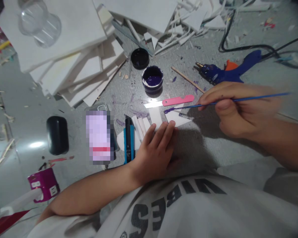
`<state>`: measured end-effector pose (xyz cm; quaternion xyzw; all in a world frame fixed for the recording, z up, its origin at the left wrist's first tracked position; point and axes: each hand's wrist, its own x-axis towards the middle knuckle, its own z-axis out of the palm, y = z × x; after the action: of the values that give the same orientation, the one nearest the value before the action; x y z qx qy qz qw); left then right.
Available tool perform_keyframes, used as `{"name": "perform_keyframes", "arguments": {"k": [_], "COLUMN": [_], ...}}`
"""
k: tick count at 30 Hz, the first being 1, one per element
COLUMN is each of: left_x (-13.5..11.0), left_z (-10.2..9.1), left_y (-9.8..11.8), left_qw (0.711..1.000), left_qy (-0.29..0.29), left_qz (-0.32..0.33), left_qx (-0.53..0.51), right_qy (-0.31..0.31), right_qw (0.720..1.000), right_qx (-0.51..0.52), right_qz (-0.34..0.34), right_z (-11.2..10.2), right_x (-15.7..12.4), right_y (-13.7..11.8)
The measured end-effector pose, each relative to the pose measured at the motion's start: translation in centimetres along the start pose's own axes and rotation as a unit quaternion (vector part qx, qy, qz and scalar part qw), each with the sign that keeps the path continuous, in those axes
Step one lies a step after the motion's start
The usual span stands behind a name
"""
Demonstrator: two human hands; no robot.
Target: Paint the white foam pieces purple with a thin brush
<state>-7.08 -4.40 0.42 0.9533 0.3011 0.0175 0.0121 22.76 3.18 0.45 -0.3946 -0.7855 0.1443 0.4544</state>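
Note:
My right hand point(234, 110) pinches a thin blue paintbrush point(208, 103). Purple paint coats its bristles, which touch a small pointed white board piece point(177, 118) near its left corner. My left hand point(155, 150) lies flat with fingers stretched out, the fingertips at the lower edge of that piece and of a white strip point(156, 116) beside it. Just above them rests a pink-handled folding blade point(178, 100). Beyond it stands an open jar of purple paint point(152, 79), with its black lid point(139, 58) alongside. A blue box cutter point(129, 140) lies left of my left hand.
A blue glue gun point(228, 71) with a black cord lies at the right, near a wooden stick point(187, 78). White boards point(72, 43) are stacked at upper left under clear plastic cups point(41, 23). A phone point(99, 137), a black case point(57, 135) and a purple socket block point(43, 185) lie left.

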Motion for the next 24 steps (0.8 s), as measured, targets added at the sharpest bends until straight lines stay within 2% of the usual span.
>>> {"name": "perform_keyframes", "arguments": {"k": [3, 8, 16, 22, 24], "left_x": [-0.04, -0.03, 0.14, 0.13, 0.13], "left_z": [0.08, 0.07, -0.15, -0.16, -0.19], "left_y": [0.00, -0.05, -0.02, 0.00, -0.01], "left_qw": [1.000, 1.000, 1.000, 1.000, 1.000], "left_qy": [0.000, -0.003, 0.006, 0.001, 0.000], "left_qz": [-0.001, 0.002, 0.001, 0.000, 0.001], "left_qx": [-0.002, -0.004, 0.014, 0.011, 0.008], "right_qy": [-0.034, 0.002, -0.036, 0.012, 0.034], "right_qw": [0.997, 0.998, 0.997, 0.998, 0.999], "right_qx": [-0.009, -0.041, -0.029, -0.043, -0.033], "right_qz": [-0.065, -0.037, -0.067, -0.044, -0.013], "right_z": [0.02, -0.16, -0.46, 0.06, 0.19], "right_x": [0.04, 0.34, 0.35, 0.25, 0.12], "right_y": [0.29, -0.02, 0.40, 0.08, 0.03]}}
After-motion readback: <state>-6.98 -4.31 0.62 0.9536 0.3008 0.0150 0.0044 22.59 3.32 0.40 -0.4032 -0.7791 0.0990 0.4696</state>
